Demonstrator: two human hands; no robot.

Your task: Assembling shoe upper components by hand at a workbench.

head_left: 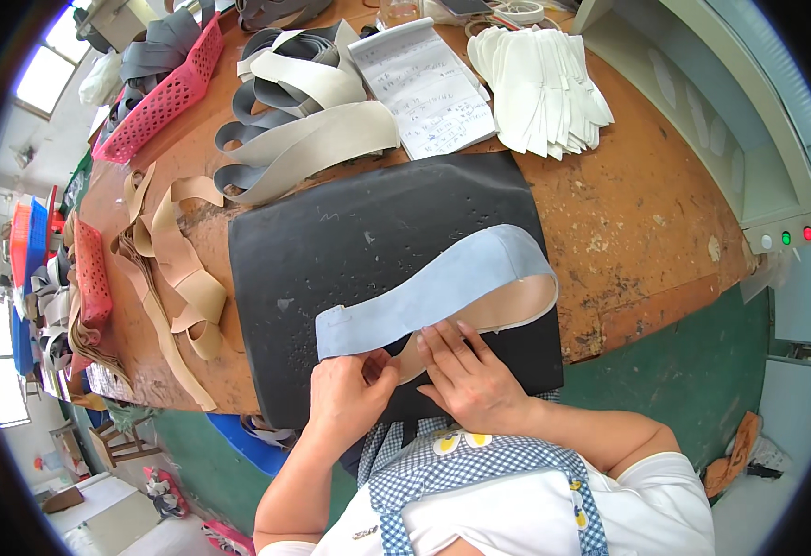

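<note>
A wide light blue strip of leather-like material, beige on its inner side, lies in a loop over a black mat. My left hand is closed on the near edge of the strip at its left end, with thumb and fingers pinched together. The very tips are partly hidden by the strip and the curled fingers. To its right, my right hand has its fingers stretched out, lying against the beige inner side along the strip's near edge. The loop bends round beyond my right hand.
Grey and cream strips lie coiled behind the mat, beside a handwritten notepad. White cut pieces are fanned out at the back. Tan strips lie leftward. A pink basket holds grey strips. A pale machine housing stands right.
</note>
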